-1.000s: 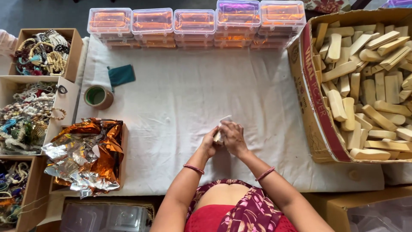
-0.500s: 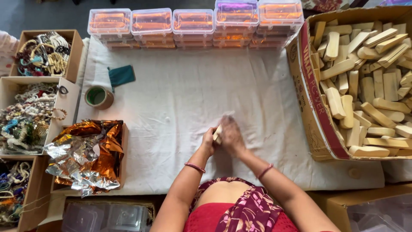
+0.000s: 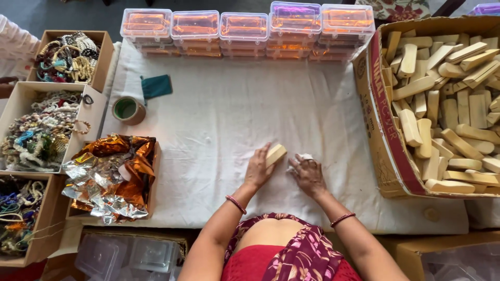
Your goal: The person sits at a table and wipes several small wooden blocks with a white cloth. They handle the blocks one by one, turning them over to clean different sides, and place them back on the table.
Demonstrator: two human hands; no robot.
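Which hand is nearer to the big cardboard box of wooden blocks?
Right. The right hand rests on the white cloth nearer the cardboard box of wooden blocks. The left hand, holding a wooden block, sits farther from the box, beyond the right hand.

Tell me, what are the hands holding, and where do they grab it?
The left hand holds a pale wooden block by its lower end. The right hand pinches a small white scrap in its fingertips.
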